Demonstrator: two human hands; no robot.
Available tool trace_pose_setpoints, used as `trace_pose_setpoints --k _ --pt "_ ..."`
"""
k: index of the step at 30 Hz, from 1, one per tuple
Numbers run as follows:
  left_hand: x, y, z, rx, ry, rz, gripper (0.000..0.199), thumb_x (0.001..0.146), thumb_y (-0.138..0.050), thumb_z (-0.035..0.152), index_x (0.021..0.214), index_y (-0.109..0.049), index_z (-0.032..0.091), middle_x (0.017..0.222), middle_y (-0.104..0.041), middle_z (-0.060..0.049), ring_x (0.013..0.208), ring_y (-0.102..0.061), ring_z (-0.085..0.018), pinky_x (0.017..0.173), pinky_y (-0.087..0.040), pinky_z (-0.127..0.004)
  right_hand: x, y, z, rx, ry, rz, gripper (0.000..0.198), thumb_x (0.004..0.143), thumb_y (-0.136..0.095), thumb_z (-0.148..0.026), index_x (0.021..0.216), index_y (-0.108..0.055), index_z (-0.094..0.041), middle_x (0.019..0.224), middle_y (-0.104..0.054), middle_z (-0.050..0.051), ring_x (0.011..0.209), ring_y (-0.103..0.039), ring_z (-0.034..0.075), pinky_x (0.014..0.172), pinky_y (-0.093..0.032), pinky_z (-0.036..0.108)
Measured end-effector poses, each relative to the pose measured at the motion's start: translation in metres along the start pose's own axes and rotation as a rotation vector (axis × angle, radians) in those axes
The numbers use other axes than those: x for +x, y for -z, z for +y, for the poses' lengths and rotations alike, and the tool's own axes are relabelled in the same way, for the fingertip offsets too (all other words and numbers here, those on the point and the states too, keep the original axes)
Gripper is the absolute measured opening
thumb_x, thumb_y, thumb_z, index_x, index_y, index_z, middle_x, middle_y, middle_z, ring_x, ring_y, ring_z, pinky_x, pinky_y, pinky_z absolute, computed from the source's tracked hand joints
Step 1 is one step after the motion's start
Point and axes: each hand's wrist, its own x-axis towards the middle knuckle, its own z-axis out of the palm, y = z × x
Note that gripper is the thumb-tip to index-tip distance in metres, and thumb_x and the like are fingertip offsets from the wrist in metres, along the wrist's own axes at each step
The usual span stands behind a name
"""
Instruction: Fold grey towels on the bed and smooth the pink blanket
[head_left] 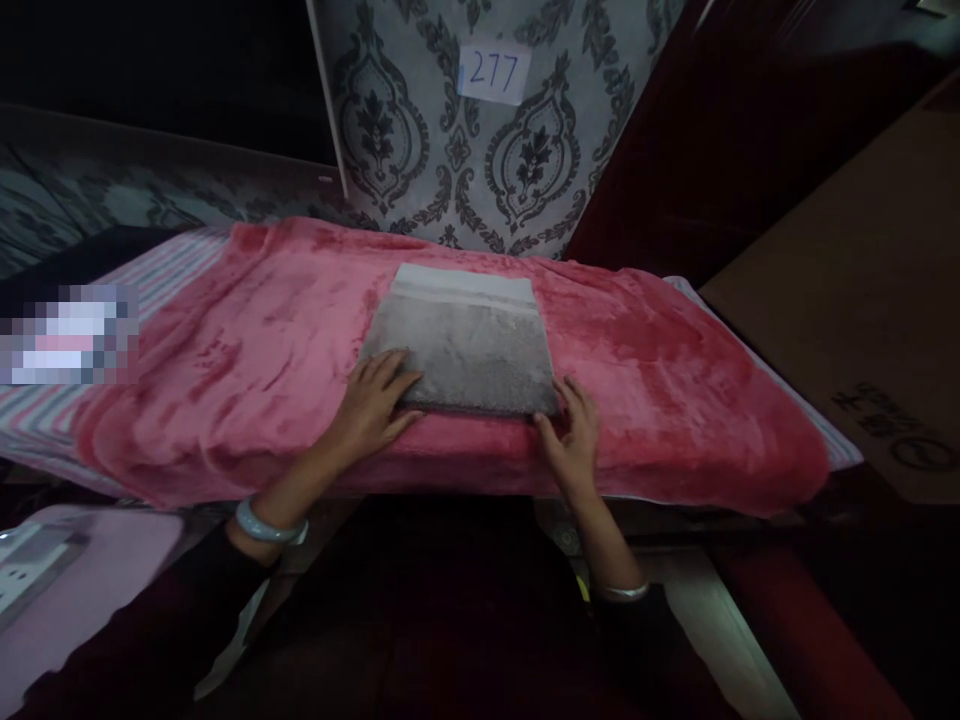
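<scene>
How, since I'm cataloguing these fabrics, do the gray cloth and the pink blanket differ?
The gray cloth is gray with a paler band at its far end; the pink blanket is pinkish red. The gray cloth is much smaller than the pink blanket. The gray cloth lies fairly flat; the pink blanket beneath is rumpled in places. Both look soft.

Hands (367, 405) (576, 440) touch a gray cloth (472, 350) (pale-banded) on a pink blanket (292, 350).
</scene>
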Motion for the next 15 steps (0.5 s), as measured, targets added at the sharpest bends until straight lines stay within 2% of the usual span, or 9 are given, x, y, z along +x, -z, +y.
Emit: trace_pose_setpoints --k 3,8,12,15 --pt "0.008 -0.007 0.002 0.032 -0.105 -0.058 0.042 0.096 -0.057 0.035 0.135 -0.062 0.020 0.147 -0.057 -0.015 0.135 -0.051 -0.034 0.114 -0.039 -0.056 0.004 -0.005 -0.010 -0.139 0.173 -0.101 0.048 0.094 -0.059 -0.037 0.140 -0.059 -0.024 0.147 -0.055 0.014 0.139 -0.045 0.033 0.115 -0.037 0.060" --pt "0.013 -0.017 -0.004 0.098 -0.191 -0.062 0.039 0.097 -0.053 0.026 0.134 -0.063 0.018 0.138 -0.065 -0.015 0.127 -0.059 -0.031 0.107 -0.048 -0.052 0.015 -0.016 -0.013 -0.261 0.291 -0.323 0.047 0.093 -0.058 -0.025 0.140 -0.062 -0.026 0.149 -0.056 0.012 0.138 -0.044 0.034 0.114 -0.039 0.059" --pt "0.012 -0.021 -0.007 0.121 -0.227 -0.035 0.045 0.096 -0.047 0.012 0.139 -0.060 0.018 0.141 -0.063 -0.015 0.128 -0.059 -0.030 0.107 -0.050 -0.050 0.021 -0.018 -0.010 -0.273 0.371 -0.390 0.047 0.096 -0.053 -0.020 0.142 -0.061 -0.026 0.142 -0.062 0.011 0.133 -0.052 0.032 0.113 -0.041 0.057" --pt "0.014 -0.020 -0.009 0.112 -0.258 -0.024 0.044 0.096 -0.044 0.010 0.136 -0.062 0.018 0.139 -0.065 -0.015 0.126 -0.062 -0.029 0.105 -0.051 -0.049 0.023 -0.016 -0.009 -0.282 0.398 -0.400 0.043 0.098 -0.051 -0.020 0.139 -0.064 -0.023 0.140 -0.064 0.011 0.130 -0.055 0.030 0.111 -0.045 0.053"
